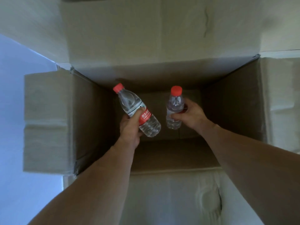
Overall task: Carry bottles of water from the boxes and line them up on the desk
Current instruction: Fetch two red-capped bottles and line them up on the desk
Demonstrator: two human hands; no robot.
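Left hand point(129, 127) grips clear red-capped plastic water bottle point(138, 111), cap tilted up-left; right hand point(189, 113) grips second clear red-capped bottle point(175, 108), near upright, over open brown cardboard box point(90, 111).

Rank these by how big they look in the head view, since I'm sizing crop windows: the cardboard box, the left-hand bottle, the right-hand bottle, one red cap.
1. cardboard box, by far the largest.
2. left-hand bottle.
3. right-hand bottle; it looks shorter, but it points more toward the camera, so this order is unsure.
4. red cap, smallest.

1. I look down into a large open cardboard box point(162, 75), flaps folded outward.
2. Pale bare floor point(16, 111) beside it.
3. Looks like a storage or unpacking spot; the room type is unclear.
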